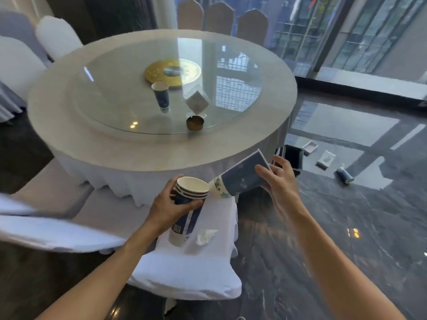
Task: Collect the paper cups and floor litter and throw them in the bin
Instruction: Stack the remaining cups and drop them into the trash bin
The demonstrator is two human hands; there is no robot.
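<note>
My left hand [169, 207] grips a stack of nested blue-and-white paper cups [188, 204], rims up. My right hand [280, 181] holds one more blue paper cup [240, 179] on its side, its base pointing at the stack's rim. Another blue cup [162, 95] stands on the glass turntable [115, 107]. A crumpled white tissue [205, 236] lies on the chair seat below my left hand. On the floor at the right lie a fallen blue cup [345, 174] and two white cartons [326, 158], [309, 147]. A dark bin [293, 158] stands beside the table, behind my right hand.
The round table [57, 135] has a white cloth, a gold centre plate [173, 72], a grey cube box [197, 102] and a small brown dish [195, 123]. White-covered chairs [184, 273] stand in front and at the left. Glossy dark floor [346, 239] stretches right toward the windows.
</note>
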